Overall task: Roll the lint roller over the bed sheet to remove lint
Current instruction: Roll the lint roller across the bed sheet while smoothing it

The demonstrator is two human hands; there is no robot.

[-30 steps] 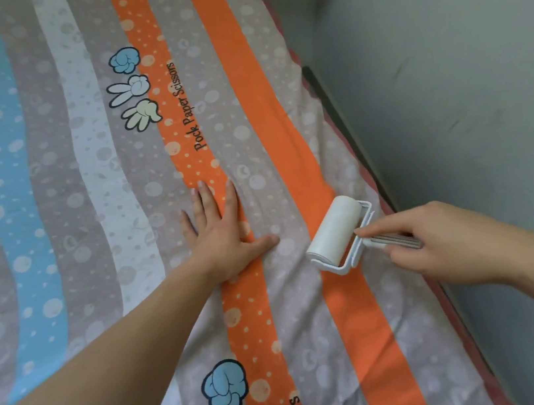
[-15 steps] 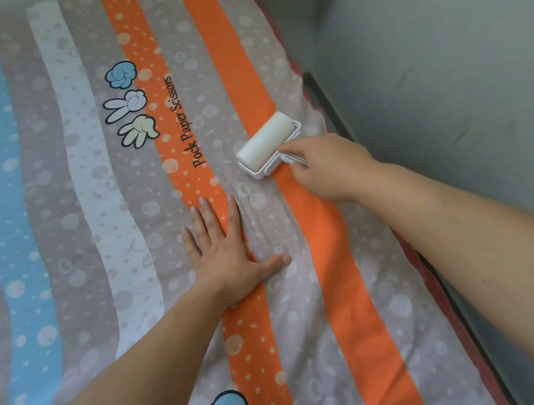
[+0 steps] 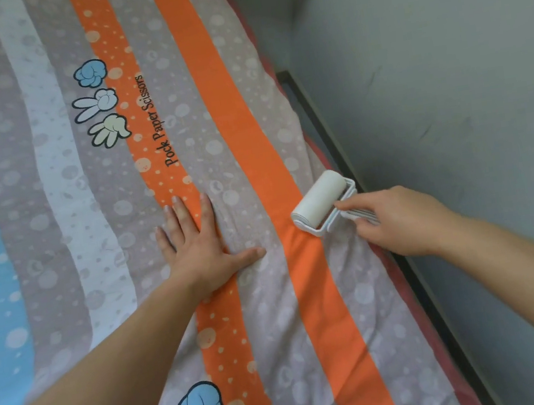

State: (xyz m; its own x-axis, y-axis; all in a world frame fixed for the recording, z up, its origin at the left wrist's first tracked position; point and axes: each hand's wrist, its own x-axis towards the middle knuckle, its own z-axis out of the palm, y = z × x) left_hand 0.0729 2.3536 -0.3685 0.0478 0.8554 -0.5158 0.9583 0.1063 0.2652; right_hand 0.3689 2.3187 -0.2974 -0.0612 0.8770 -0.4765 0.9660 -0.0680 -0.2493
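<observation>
Lint roller [image 3: 322, 201]: white drum on bed sheet [image 3: 50, 200], over orange stripe [image 3: 231, 110], axis 2-to-8 o'clock.
Right hand [image 3: 396, 221]: fingers curled round handle; drum at 10 o'clock from grip.
Left hand [image 3: 196, 247]: flat, fingers straight, pressing sheet at roller's 9 o'clock, apart.

Grey scuffed wall [image 3: 448, 78] at right; dark bed frame [image 3: 309, 109] runs alongside.

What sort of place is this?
Most likely a bedroom: a striped bed sheet lies spread flat, a dark bed frame runs along its edge, and a plain grey wall stands close beside it.
</observation>
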